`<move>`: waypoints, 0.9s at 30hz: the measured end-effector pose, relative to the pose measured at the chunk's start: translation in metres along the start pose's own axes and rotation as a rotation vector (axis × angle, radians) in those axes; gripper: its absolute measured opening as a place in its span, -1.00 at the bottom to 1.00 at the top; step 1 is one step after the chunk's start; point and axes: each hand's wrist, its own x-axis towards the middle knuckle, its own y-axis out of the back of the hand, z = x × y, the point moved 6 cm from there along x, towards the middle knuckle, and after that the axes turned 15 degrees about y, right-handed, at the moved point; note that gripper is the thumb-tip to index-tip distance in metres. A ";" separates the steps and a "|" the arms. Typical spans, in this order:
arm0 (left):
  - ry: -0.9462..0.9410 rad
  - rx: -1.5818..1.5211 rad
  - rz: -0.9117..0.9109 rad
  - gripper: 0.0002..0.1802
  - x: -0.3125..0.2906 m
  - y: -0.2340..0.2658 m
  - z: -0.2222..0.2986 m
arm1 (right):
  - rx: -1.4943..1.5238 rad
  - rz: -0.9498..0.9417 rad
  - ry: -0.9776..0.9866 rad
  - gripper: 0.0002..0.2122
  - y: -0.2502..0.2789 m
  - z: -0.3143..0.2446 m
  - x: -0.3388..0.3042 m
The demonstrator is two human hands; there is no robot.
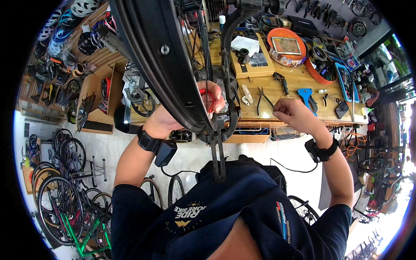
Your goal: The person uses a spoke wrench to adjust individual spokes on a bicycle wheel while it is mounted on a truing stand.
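A black bicycle wheel rim (149, 52) stands upright in a dark truing stand (232, 123), close in front of me. My left hand (212, 97) reaches behind the rim, and its fingers are closed round a red spoke wrench (208, 100) by the spokes. The rim covers part of that hand. To the right, my right hand (294, 113) is held over the front of the bench with its fingers curled in. Whatever may be inside those fingers is hidden. Black-handled pliers (263, 99) lie just left of it, and a blue tool (307, 99) lies beyond it.
The wooden bench (255, 115) carries a cardboard box (255, 71), a round orange tin (284, 39), a blue tray (342, 78) and several hand tools. An open carton (97, 95) stands at the left. Bicycles (65, 203) crowd the floor at lower left.
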 end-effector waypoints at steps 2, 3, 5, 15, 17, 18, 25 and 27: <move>0.025 -0.026 -0.013 -0.52 0.002 0.007 -0.005 | 0.010 0.007 0.017 -0.83 -0.005 0.003 -0.004; 0.016 0.036 0.043 -0.51 0.001 0.008 -0.005 | 0.009 0.010 0.043 -0.83 -0.006 0.004 -0.005; 0.020 0.050 0.032 -0.47 0.002 0.020 -0.010 | 0.008 0.010 0.055 -0.83 -0.009 0.003 -0.006; 0.162 0.489 0.542 -0.79 -0.002 0.052 -0.017 | -0.071 -0.033 0.112 -0.82 -0.008 -0.014 0.015; 0.178 0.522 0.569 -0.81 -0.001 0.057 -0.018 | -0.047 -0.010 0.194 -0.81 -0.007 -0.032 0.032; 0.162 0.530 0.590 -0.80 -0.001 0.056 -0.017 | 0.004 0.013 0.238 -0.81 -0.009 -0.045 0.044; 0.103 0.379 0.609 -0.65 -0.016 0.065 -0.024 | 0.102 -0.147 0.366 -0.73 -0.054 -0.094 0.122; 0.064 0.278 0.592 -0.58 -0.023 0.064 -0.025 | 0.208 -0.241 0.319 -0.74 -0.061 -0.088 0.135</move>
